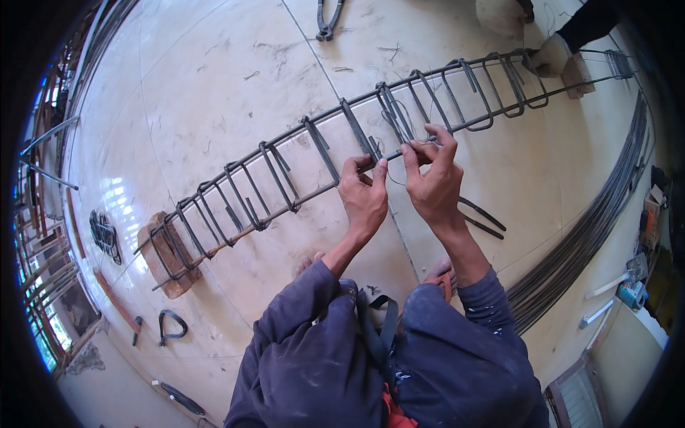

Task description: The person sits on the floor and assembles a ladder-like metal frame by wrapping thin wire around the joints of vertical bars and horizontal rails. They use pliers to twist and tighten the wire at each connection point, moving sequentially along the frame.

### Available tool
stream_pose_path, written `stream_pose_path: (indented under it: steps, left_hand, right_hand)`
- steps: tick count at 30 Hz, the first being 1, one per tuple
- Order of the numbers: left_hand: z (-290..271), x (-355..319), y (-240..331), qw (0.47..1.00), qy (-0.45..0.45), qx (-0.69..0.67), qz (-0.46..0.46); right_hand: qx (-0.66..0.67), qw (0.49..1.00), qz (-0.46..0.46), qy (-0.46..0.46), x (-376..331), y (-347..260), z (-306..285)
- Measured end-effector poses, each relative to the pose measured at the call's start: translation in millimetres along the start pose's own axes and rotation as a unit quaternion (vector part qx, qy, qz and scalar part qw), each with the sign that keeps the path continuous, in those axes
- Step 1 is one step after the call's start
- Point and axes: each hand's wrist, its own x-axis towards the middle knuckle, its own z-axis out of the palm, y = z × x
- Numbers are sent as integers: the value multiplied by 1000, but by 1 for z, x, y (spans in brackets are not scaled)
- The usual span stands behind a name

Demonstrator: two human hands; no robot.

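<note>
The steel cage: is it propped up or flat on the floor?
Propped up: the cage's left end rests on a brick.

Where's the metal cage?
In the head view, the metal cage runs from left to upper right, left end over a brick, the left hand at its middle.

And there it was, a long, slim cage (354,125) of dark steel, slanting across the pale floor (235,93), its left end nearer, its right end farther off! Long bars (314,196) ran through squared stirrups (321,151), unevenly spaced, bent ends poking inward. Around mid-length, thin wire (408,118) curled in loose loops by the near bar.
</note>
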Motion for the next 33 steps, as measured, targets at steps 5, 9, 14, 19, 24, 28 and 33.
stream_pose_path:
  steps: [5,9,14,19,24,28,33]
  left_hand:
    - [-1,-1,5,999,-4,-20,-30]
    - [-1,0,2,1000,2,-17,-25]
    - [-1,0,0,999,-6,-21,-44]
    - [-3,0,3,1000,-1,-4,-28]
    - [-1,0,3,1000,0,-22,-19]
    - [0,0,2,999,8,-26,-20]
    - [-1,0,1,999,-3,-24,-37]
  right_hand:
    - [-98,987,-42,-119,20,6,-1]
    - [-168,944,-90,-270,45,13,14]
    - [-304,868,-103,-380,52,-2,7]
    - [-331,832,-59,-441,52,-15,5]
    - [-343,859,-95,-368,31,-17,10]
    - [-193,926,-135,-296,28,3,-4]
    - [-61,969,-169,-172,11,22,-9]
